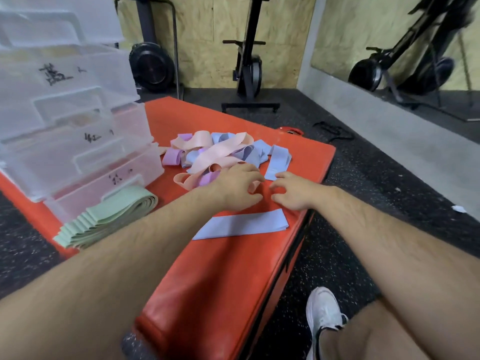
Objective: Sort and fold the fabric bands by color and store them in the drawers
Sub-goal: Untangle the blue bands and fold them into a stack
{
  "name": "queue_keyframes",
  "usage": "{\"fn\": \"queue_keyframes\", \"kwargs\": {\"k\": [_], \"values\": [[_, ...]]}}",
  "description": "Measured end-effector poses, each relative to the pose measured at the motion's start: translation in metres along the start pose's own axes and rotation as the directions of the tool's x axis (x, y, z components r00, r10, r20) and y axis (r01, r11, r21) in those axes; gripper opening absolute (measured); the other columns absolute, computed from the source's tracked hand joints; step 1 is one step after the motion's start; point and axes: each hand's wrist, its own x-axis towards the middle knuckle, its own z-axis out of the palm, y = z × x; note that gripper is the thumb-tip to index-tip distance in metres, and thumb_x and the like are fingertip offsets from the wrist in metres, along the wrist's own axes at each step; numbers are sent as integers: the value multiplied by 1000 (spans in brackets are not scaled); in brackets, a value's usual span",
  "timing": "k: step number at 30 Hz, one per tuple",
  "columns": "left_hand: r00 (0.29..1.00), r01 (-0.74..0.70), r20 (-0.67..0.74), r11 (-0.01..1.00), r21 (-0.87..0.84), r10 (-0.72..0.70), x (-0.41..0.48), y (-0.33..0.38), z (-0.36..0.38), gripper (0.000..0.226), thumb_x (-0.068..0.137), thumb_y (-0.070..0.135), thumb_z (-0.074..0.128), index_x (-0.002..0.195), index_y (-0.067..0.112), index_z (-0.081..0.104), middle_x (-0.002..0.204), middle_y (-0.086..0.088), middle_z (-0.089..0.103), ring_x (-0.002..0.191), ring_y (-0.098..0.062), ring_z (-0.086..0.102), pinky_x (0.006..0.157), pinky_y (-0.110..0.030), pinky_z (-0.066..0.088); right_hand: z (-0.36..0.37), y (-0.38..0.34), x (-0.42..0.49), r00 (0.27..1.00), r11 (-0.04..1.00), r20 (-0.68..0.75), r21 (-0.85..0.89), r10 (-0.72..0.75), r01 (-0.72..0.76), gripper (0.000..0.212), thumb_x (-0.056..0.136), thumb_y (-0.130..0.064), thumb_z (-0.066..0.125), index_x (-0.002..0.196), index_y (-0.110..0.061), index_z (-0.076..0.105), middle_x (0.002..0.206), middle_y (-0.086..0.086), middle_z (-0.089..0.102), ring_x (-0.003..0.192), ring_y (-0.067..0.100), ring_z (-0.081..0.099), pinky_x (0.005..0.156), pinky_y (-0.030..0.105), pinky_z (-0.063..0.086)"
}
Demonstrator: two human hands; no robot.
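A tangled heap of pink, purple and blue fabric bands (220,154) lies on the orange mat (220,268). My left hand (237,188) hovers at the heap's near edge with fingers loosely curled, holding nothing that I can see. My right hand (292,190) is beside it, fingers loosely bent, its fingertips near a loose blue band (278,162). A flat folded blue band (242,224) lies just in front of both hands. A stack of folded green bands (109,216) sits at the left. Clear plastic drawers (72,141) stand behind the green stack.
The mat's right edge (306,242) drops to dark speckled floor. My white shoe (323,313) and knee are at the lower right. An exercise bike (249,71) and weight plates (152,66) stand by the back wall. A mirror (415,48) lines the right wall.
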Motion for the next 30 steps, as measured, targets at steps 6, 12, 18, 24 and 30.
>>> {"fn": "queue_keyframes", "kwargs": {"k": [6, 12, 18, 24, 30], "values": [[999, 12, 33, 999, 34, -13, 27, 6, 14, 43, 86, 36, 61, 129, 28, 60, 141, 5, 51, 132, -21, 46, 107, -43, 36, -5, 3, 14, 996, 994, 53, -83, 75, -71, 45, 95, -44, 45, 134, -23, 56, 151, 6, 43, 140, 33, 37, 115, 41, 29], [997, 73, 16, 994, -83, -72, 31, 3, 14, 37, 87, 31, 62, 123, 22, 64, 125, -1, 58, 116, -21, 56, 99, -39, 45, -4, 20, 13, 998, 998, -12, 18, 61, -61, 59, 85, -54, 44, 134, -23, 56, 137, -1, 56, 126, 31, 46, 108, 42, 37], [908, 343, 8, 735, -585, -418, 35, 25, -7, 38, 89, 54, 49, 101, 23, 67, 75, 6, 67, 64, -18, 67, 60, -30, 56, -30, -8, -23, 962, 950, -273, 304, 8, 79, 33, 95, -19, 56, 127, -15, 65, 125, 5, 62, 117, 20, 56, 101, 31, 41], [829, 272, 53, 319, -908, -557, 25, 37, -30, 31, 86, 32, 65, 109, 11, 61, 82, -5, 70, 67, -18, 70, 65, -39, 62, -30, -41, -49, 915, 919, -364, 274, -175, 285, 30, 93, -14, 55, 121, -13, 65, 121, -1, 61, 114, 15, 54, 99, 28, 43], [863, 255, -123, 633, -731, -490, 0, 24, -47, 23, 87, 7, 53, 101, 14, 69, 99, -3, 72, 83, -17, 68, 74, -35, 60, -45, -47, -45, 871, 877, -485, 383, -76, 289, 32, 88, -7, 51, 111, -24, 65, 116, -3, 63, 106, 12, 58, 95, 33, 47]]}}
